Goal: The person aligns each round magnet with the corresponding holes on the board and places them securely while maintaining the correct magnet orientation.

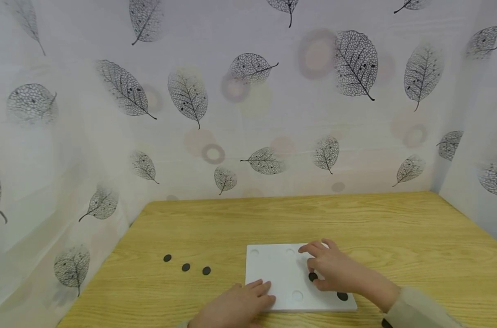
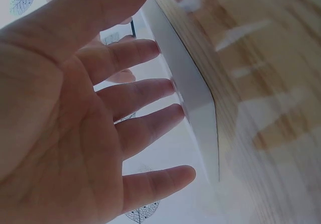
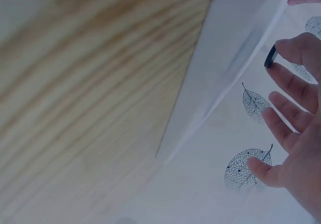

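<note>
Between thumb and index finger, my right hand (image 1: 334, 269) pinches a small black disc (image 1: 313, 276) above a white board (image 1: 279, 269). The right wrist view shows the disc (image 3: 271, 57) edge-on at the fingertips, the other fingers spread. My left hand (image 1: 236, 305) lies at the board's front left, its fingers extended onto the top. From below, the left wrist view shows those fingertips (image 2: 165, 87) at the board's edge (image 2: 195, 91). Shallow round recesses (image 1: 297, 295) mark the board. A second black disc (image 1: 342, 296) sits at its front right corner. The right hand hides part of the board.
Left of the board, three black discs lie in a slanting row on the wooden table (image 1: 199, 228): a left one (image 1: 167, 258), a middle one (image 1: 185, 267) and a right one (image 1: 206, 270). A leaf-patterned curtain (image 1: 240, 127) surrounds the table's back and sides.
</note>
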`<state>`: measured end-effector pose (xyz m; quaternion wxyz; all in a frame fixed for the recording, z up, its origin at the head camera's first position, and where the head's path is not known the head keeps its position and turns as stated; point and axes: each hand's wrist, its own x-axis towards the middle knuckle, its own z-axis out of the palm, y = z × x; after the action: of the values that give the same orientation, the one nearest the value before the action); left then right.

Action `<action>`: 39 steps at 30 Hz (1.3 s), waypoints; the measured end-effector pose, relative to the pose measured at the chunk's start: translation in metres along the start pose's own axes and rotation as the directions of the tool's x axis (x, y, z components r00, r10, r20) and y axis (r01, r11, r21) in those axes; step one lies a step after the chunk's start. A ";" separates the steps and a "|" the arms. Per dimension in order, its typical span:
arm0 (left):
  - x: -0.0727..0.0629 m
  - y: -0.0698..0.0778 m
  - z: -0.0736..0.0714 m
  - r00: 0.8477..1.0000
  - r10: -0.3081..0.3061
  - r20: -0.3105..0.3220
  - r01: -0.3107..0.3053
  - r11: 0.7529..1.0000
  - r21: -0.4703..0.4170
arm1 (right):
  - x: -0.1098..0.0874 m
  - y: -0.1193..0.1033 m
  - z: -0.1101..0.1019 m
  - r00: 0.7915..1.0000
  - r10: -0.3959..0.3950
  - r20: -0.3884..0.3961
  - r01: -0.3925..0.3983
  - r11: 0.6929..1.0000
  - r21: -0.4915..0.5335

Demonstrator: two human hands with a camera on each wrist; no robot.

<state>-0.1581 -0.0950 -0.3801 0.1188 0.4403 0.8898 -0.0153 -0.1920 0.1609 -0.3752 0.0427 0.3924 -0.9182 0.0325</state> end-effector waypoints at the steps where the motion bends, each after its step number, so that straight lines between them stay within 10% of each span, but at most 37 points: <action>1: 0.000 0.000 0.000 1.000 0.002 -0.003 -0.002 1.000 0.005 | 0.001 -0.001 0.000 1.000 -0.004 0.000 0.004 1.000 0.000; 39: 0.000 -0.001 -0.002 1.000 0.003 0.015 -0.003 1.000 -0.001 | 0.016 -0.025 0.006 0.997 -0.063 0.054 0.061 0.998 0.032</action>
<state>-0.1590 -0.0955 -0.3786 0.1255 0.4416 0.8882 -0.0179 -0.1854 0.1322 -0.3785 0.0125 0.4221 -0.9058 0.0340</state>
